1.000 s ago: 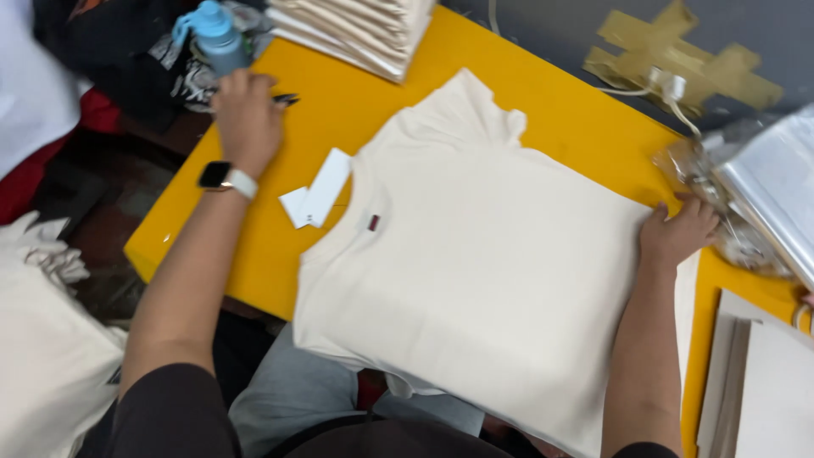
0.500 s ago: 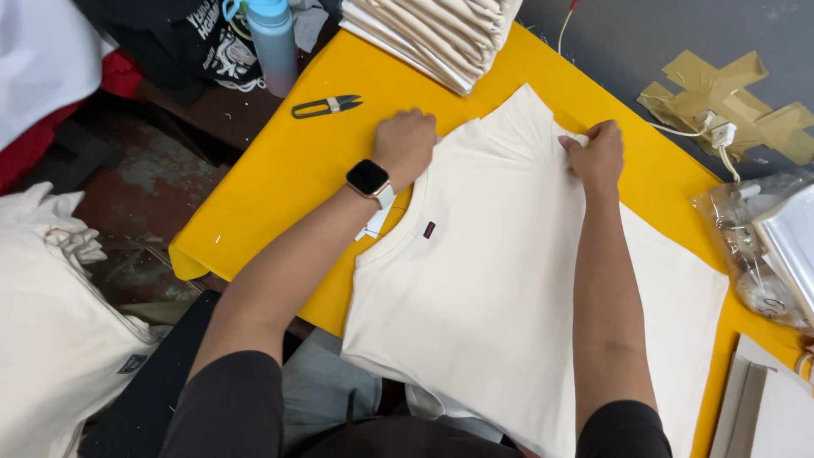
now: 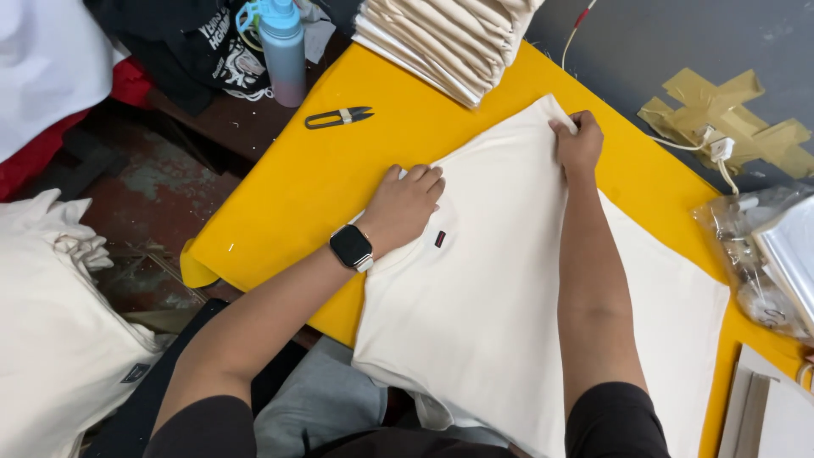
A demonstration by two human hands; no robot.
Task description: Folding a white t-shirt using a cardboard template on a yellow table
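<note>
A cream T-shirt (image 3: 500, 322) lies flat on the yellow table (image 3: 288, 195), with a small dark label near its left edge. My left hand (image 3: 405, 202), with a black smartwatch on the wrist, presses down on the shirt's near left edge, fingers curled over the cloth. My right hand (image 3: 577, 142) pinches the shirt's far corner between fingers and thumb. Both forearms stretch across the shirt.
Black thread snips (image 3: 337, 117) lie on the table's far left. A stack of folded cream garments (image 3: 449, 38) sits at the back. A blue bottle (image 3: 282, 51) stands beyond the table edge. Clear plastic bags (image 3: 763, 254) lie at right, and cream cloth (image 3: 51, 339) is piled low left.
My left hand came back from the far left onto the shirt's left edge. My right hand moved from the right side to the shirt's far corner and gripped it.
</note>
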